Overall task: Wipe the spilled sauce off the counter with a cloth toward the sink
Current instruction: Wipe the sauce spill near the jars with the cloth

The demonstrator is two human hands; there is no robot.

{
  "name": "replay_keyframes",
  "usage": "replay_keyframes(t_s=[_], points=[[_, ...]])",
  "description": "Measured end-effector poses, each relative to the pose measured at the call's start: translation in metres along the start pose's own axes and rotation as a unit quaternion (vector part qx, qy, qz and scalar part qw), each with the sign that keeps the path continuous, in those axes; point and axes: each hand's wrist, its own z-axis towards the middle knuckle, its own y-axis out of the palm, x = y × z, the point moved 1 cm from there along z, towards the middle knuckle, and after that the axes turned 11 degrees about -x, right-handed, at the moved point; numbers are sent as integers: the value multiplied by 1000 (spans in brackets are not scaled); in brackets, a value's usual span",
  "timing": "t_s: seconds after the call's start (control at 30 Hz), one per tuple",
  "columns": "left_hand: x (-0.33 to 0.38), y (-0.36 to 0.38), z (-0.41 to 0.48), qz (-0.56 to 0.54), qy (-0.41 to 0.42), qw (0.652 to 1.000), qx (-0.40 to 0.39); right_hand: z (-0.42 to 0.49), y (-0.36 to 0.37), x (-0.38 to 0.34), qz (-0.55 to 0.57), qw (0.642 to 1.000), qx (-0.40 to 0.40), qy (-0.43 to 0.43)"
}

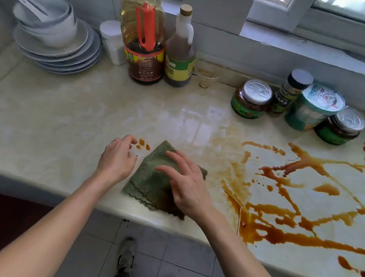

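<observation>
The folded, ribbed green cloth was touched by the spread-fingered right hand; the left hand was held empty, loosely curled.

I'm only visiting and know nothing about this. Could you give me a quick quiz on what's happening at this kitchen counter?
1. True or false: the right hand lies on the green cloth.
2. Most of the spilled sauce lies: A) left of the cloth, B) right of the cloth, C) under the dishes.
3. Fill in: the stacked plates stand at the counter's far ____ end.
Key: 1 true; 2 B; 3 left.
</observation>
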Motion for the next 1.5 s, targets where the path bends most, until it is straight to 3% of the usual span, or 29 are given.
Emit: replay_keyframes(t_s=[0.07, 0.17, 0.3, 0.47, 0.63, 0.7, 0.77, 0.83, 0.9, 0.97, 1.03, 1.2, 1.27, 1.4, 1.5], points=[[-5, -1, 1, -1, -10, 1000, -6, 3, 3, 2, 16, 1000, 19, 14], [0, 5, 1, -7, -6, 998, -56, 13, -7, 12, 50, 988, 62, 135], [22, 15, 4, 8, 18, 997, -80, 35, -11, 20, -21, 968, -63, 241], [48, -13, 1, -60, 62, 991, -102, 40, -51, 18, 119, 961, -2, 250], [75, -70, -16, -141, 154, 966, -155, 24, -110, 0, 278, 948, 61, 141], [76, -83, -25, -127, 168, 949, -236, 10, -116, -9, 281, 955, 20, 97], [67, -86, -29, -106, 152, 927, -326, -8, -110, -15, 257, 959, -70, 98], [51, -80, -29, -104, 119, 922, -353, -24, -90, -13, 197, 958, -164, 126], [36, -70, -24, -114, 89, 943, -300, -34, -63, -5, 119, 967, -152, 163], [29, -61, -20, -118, 66, 966, -221, -33, -41, -4, 85, 981, -41, 169], [27, -53, -17, -100, 58, 984, -136, -21, -19, -13, 51, 991, 29, 123], [22, -39, -17, -74, 47, 996, -12, -12, 47, -34, -155, 982, -106, -17], [17, -37, -19, -65, 46, 997, 6, -13, 53, -21, -181, 978, -98, 17], [2, -34, -22, -65, 36, 997, 23, -24, 44, 2, -164, 967, -35, 191], [-4, -25, -20, -54, 29, 997, 37, -29, 59, -24, -130, 969, -23, 207]])
